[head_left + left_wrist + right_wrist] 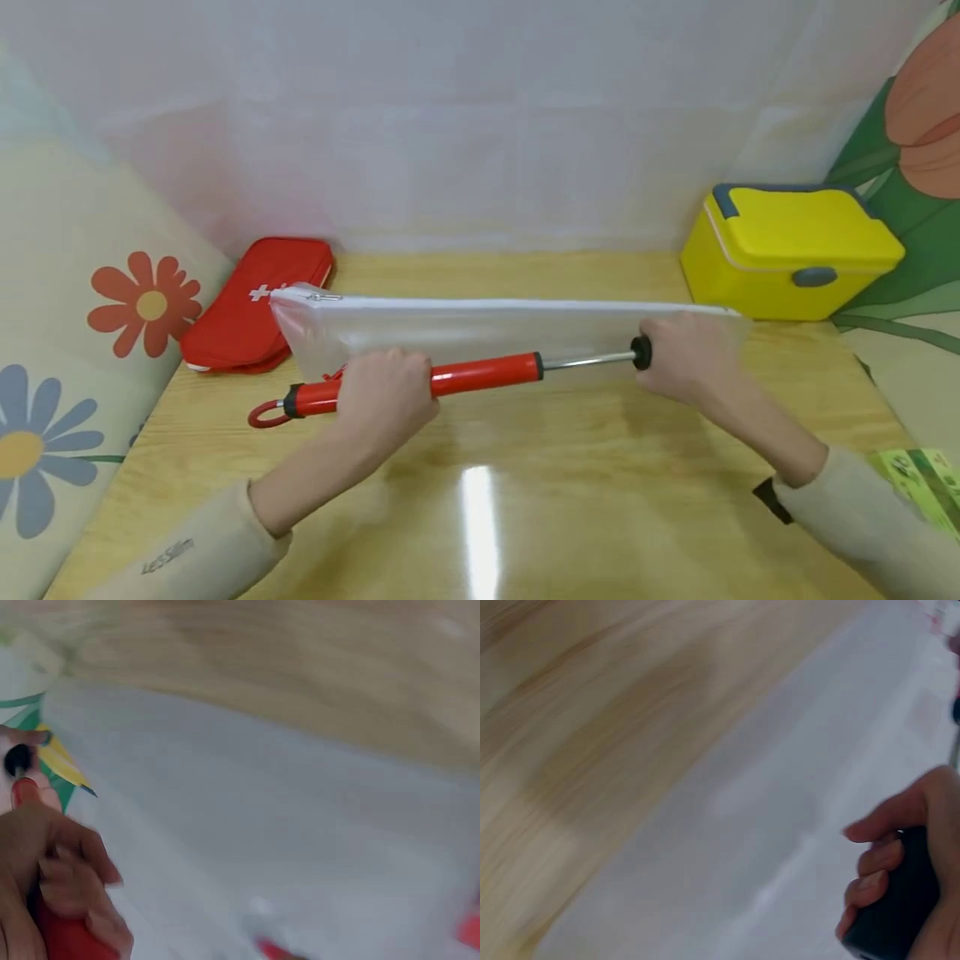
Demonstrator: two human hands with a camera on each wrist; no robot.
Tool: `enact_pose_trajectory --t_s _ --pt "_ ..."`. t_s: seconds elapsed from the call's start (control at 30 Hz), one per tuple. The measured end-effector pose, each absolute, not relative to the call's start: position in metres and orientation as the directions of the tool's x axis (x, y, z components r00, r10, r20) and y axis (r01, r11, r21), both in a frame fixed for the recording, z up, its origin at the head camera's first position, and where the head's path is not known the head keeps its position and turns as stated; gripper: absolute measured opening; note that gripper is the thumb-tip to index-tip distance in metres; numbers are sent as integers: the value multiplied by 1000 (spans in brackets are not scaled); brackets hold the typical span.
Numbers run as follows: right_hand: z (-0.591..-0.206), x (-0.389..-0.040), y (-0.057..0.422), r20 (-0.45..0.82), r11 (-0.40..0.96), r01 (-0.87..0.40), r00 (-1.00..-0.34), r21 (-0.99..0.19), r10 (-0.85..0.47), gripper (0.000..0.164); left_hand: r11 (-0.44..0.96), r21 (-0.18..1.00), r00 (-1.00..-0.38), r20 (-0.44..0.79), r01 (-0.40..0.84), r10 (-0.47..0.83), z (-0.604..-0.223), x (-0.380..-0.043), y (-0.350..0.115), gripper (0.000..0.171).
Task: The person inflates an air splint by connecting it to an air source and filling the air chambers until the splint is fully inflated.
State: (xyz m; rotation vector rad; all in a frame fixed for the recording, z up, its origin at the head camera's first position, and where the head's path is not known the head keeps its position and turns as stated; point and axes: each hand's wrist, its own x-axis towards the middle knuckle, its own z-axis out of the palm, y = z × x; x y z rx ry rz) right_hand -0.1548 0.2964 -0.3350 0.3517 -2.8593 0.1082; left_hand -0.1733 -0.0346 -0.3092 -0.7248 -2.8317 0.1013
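Observation:
A red hand pump (487, 375) is held slantwise above the table, its metal rod (588, 361) drawn partly out of the barrel. My left hand (386, 398) wraps round the red barrel; in the left wrist view its fingers (71, 889) curl about it. The black handle (900, 904) sits in the grip of my right hand (686, 358), seen also in the right wrist view. A short red hose loop (267, 414) hangs at the barrel's left end. Behind the pump, a clear zip bag (495, 321) with a white zipper edge spans between the two sides.
A red first-aid pouch (255, 312) with a white cross lies at the back left. At the back right stands a yellow cooler box (787, 258) with a grey latch. A green-yellow packet (918, 483) is by the right edge. The wooden table (570, 517) meets a pale wall covering.

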Motion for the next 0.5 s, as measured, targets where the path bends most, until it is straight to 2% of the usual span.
enact_pose_trajectory --t_s 0.3,0.5 --pt "-321 -151 238 138 983 -183 -974 -6 -181 19 883 -92 -856 217 460 469 -313 -165 4 33" --pt "-321 -147 220 180 978 -211 -962 -6 -206 20 852 -88 -823 224 515 521 -310 -161 12 35"
